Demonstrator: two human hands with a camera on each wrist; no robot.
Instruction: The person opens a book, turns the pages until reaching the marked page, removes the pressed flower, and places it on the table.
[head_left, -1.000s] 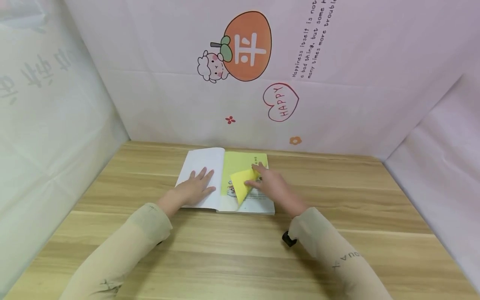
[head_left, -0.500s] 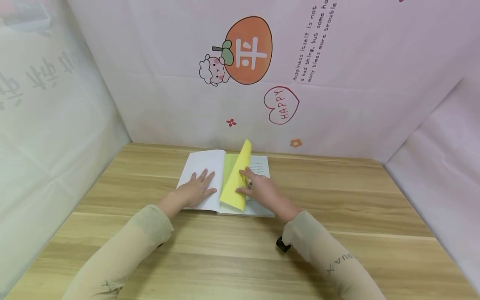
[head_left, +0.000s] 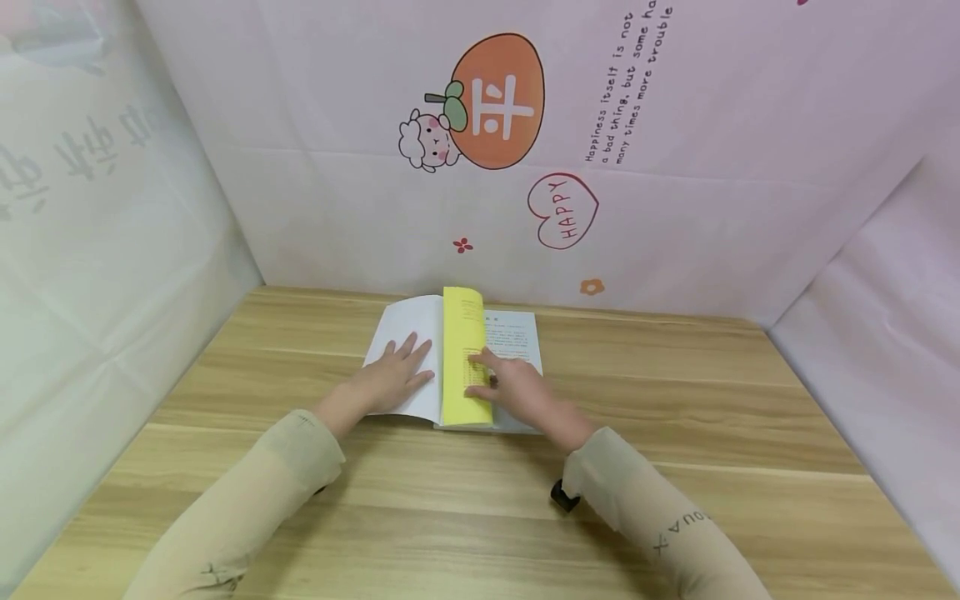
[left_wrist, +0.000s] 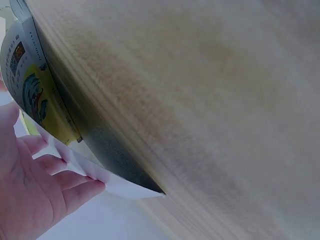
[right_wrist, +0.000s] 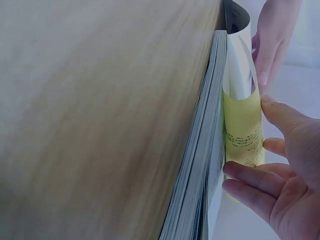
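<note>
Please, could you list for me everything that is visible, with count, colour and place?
Book: 1, pale pages, open on table
White page: 1, white, book's left
Yellow page: 1, yellow, raised, book's middle
Table: 1, light brown, under book
Walls: 3, whitish, behind and beside table
Fruit drawing: 1, orange, back wall
Sheep drawing: 1, mostly white, beside fruit
Heart drawing: 1, red outline, below fruit
Flower drawings: 2, red and orange, back wall
Lettering: several, dark, back and left walls
Sleeves: 2, beige, both arms
Black objects: 2, black, under sleeves
Left hand: 1, bare, on white page
Right hand: 1, bare, touching yellow page
</note>
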